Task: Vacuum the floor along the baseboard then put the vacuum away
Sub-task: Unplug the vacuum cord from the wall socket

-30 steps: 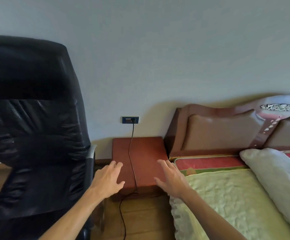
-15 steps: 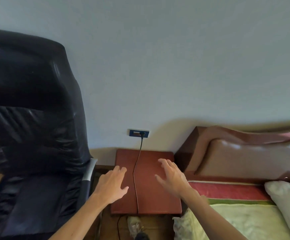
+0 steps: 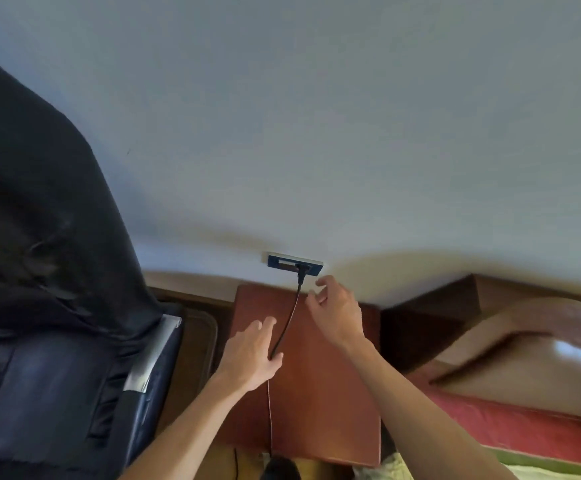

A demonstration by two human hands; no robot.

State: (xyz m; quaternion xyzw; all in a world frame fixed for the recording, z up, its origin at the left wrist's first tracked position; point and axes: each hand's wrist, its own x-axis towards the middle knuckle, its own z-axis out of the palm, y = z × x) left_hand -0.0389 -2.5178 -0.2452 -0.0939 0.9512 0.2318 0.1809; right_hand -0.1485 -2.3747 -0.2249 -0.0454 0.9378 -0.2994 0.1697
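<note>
A black power cord (image 3: 289, 315) runs from a plug (image 3: 301, 274) in a blue wall outlet (image 3: 295, 263) down over a reddish-brown nightstand (image 3: 330, 393). My right hand (image 3: 337, 311) hovers just right of the plug, fingers apart and curled toward it, holding nothing. Lower on the nightstand top is my left hand (image 3: 252, 355), spread beside the cord with the thumb touching or just over it. The vacuum itself is out of view.
A black leather office chair (image 3: 43, 306) fills the left side, close to the nightstand. A bed with a wooden headboard (image 3: 510, 327) and a red mattress edge (image 3: 524, 427) lies to the right. A wooden baseboard (image 3: 192, 296) meets the pale wall.
The view has closed in on the wall and tilted downward. Both hands have advanced toward the outlet; the right one has reached up beside the plug, the left has come up against the cord.
</note>
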